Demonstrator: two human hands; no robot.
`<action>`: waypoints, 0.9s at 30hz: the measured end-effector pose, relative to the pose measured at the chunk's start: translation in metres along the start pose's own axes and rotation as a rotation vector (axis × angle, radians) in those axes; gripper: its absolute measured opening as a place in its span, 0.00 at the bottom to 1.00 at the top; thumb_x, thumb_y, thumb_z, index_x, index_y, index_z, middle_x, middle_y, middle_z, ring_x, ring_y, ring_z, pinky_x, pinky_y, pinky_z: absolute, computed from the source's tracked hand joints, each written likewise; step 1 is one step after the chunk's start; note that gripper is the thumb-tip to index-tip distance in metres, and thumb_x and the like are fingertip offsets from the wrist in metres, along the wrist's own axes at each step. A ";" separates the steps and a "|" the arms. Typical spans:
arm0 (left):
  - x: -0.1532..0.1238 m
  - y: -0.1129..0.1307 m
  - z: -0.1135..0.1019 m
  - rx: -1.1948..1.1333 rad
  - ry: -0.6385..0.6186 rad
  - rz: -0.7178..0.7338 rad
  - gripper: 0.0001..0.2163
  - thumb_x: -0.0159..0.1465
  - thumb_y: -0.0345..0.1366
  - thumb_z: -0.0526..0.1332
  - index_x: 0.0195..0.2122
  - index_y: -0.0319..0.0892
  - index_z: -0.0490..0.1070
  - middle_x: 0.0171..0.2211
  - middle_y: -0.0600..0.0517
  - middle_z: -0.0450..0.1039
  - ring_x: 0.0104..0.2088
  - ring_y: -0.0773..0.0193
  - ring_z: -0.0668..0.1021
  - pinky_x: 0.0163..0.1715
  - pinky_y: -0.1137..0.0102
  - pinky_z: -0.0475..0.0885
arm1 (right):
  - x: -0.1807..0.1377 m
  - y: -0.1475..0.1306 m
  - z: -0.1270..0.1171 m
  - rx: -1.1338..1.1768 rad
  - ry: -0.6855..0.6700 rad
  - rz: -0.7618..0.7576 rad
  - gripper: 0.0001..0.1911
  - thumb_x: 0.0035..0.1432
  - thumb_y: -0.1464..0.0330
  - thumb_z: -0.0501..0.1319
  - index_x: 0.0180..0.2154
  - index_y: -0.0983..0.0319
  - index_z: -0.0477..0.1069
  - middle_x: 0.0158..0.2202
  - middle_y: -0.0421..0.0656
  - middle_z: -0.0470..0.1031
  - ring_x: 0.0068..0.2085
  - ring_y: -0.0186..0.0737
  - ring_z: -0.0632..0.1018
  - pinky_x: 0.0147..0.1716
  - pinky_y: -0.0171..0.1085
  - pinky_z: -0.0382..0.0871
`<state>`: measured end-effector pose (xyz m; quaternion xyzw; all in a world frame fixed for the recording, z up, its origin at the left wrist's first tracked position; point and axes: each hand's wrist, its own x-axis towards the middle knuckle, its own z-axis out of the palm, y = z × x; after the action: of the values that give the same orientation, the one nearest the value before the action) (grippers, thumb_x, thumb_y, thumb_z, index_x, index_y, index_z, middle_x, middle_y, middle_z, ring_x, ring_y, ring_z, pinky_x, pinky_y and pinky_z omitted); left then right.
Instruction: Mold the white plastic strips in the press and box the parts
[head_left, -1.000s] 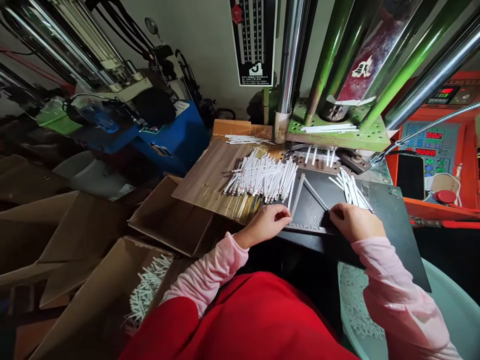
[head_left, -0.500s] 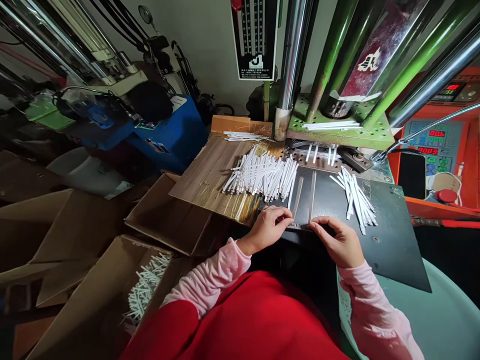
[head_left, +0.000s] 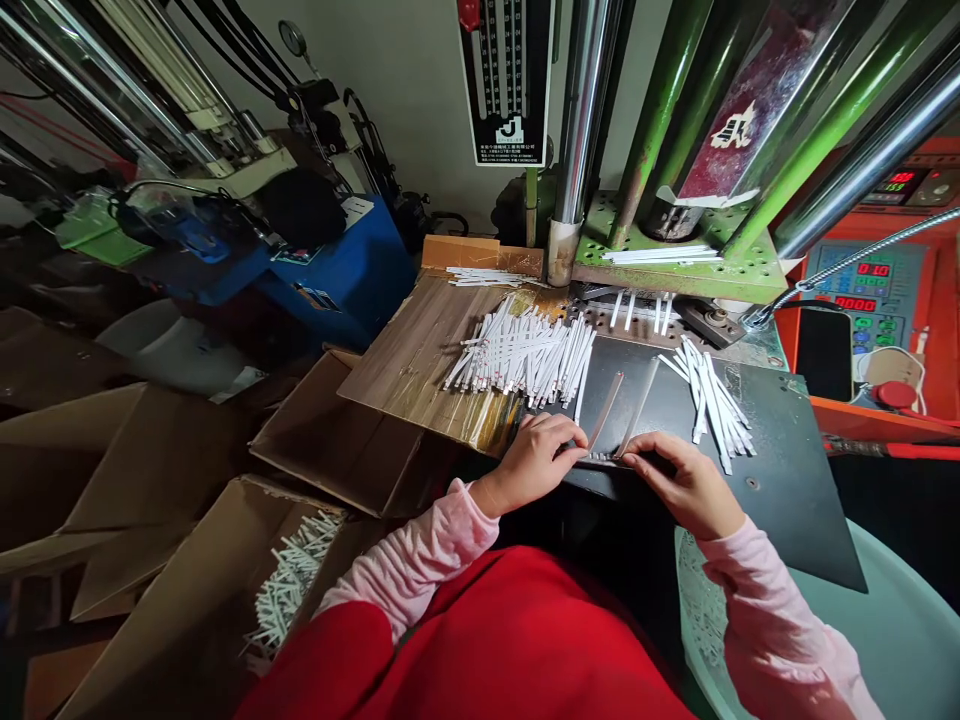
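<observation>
Beyond the hands [head_left: 541,452] [head_left: 691,482], white strips [head_left: 525,352] crowd the wooden board [head_left: 416,350].

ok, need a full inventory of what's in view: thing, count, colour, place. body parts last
black plate: one, black, centre right
board: one, brown, left of black plate
large strip pile: uncountable, white, mostly on board
small strip pile: several, white, on black plate
held strips: two, greyish, above black plate
press: one, green, behind black plate
phone: one, dark, right of press
control box: one, orange, far right
tub: one, pale green, lower right
cardboard boxes: at least three, brown, left
blue machine: one, back left
sleeves: two, pink
hands: two, bare; left and right each pinch one strip
</observation>
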<state>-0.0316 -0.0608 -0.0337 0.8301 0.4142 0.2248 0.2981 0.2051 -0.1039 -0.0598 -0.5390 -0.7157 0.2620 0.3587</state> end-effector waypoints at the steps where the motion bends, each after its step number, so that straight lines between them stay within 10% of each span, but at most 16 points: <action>1: 0.002 -0.002 -0.004 -0.001 -0.010 -0.006 0.02 0.66 0.30 0.64 0.37 0.44 0.76 0.41 0.52 0.81 0.45 0.60 0.79 0.50 0.64 0.67 | 0.004 0.004 -0.003 0.003 -0.038 0.010 0.15 0.65 0.55 0.59 0.35 0.58 0.77 0.34 0.45 0.81 0.36 0.44 0.80 0.38 0.42 0.74; 11: 0.065 -0.013 -0.016 0.290 0.045 -0.147 0.02 0.65 0.32 0.64 0.36 0.40 0.75 0.36 0.47 0.80 0.40 0.56 0.80 0.51 0.60 0.68 | 0.081 0.010 0.019 -0.220 -0.219 -0.167 0.15 0.61 0.56 0.60 0.36 0.58 0.80 0.34 0.46 0.77 0.35 0.43 0.77 0.38 0.40 0.71; 19: 0.072 0.000 -0.005 0.461 0.002 -0.207 0.05 0.64 0.27 0.60 0.36 0.37 0.76 0.34 0.41 0.79 0.40 0.50 0.81 0.54 0.55 0.67 | 0.057 0.025 0.001 -0.601 -0.105 0.140 0.04 0.54 0.68 0.62 0.35 0.58 0.72 0.23 0.40 0.73 0.23 0.39 0.73 0.25 0.37 0.60; 27: 0.062 -0.003 -0.024 0.292 -0.001 -0.273 0.06 0.61 0.28 0.60 0.29 0.40 0.75 0.28 0.48 0.78 0.33 0.57 0.80 0.40 0.66 0.71 | 0.042 0.025 0.001 -0.684 0.041 0.111 0.02 0.57 0.72 0.61 0.33 0.60 0.71 0.27 0.48 0.73 0.24 0.41 0.71 0.27 0.40 0.57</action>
<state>-0.0137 -0.0012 -0.0104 0.8008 0.5509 0.1193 0.2026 0.2120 -0.0564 -0.0702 -0.6713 -0.7243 0.0151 0.1566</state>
